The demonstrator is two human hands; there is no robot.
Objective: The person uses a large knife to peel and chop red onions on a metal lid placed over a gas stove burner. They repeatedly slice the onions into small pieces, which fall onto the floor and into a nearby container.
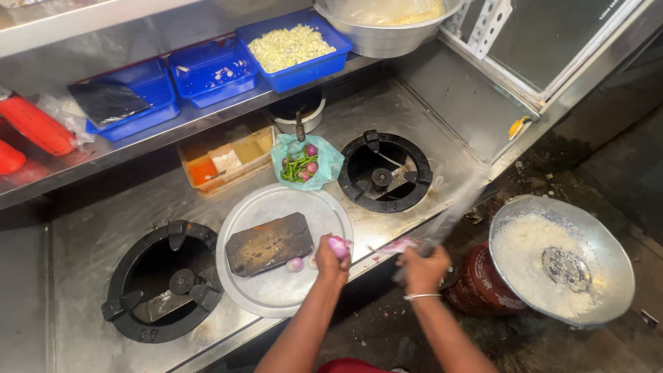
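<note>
Small pink onion [338, 246], glossy, half-peeled, pinched in left hand [331, 255] fingertips over round tray [276, 293] edge, right hand [423, 268] fisted around blurred knife [452, 211], two peeled onions [295, 264] beside dark board [269, 243], burners [166, 282] on both sides.

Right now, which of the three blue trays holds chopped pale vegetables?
The rightmost blue tray, next to the steel bowl. The middle tray has only scraps, the left tray a dark sheet.

Left hand [331, 254] raised, fingers pinched closed, right hand [423, 268] fisted beside it, both forearms reaching forward.
</note>
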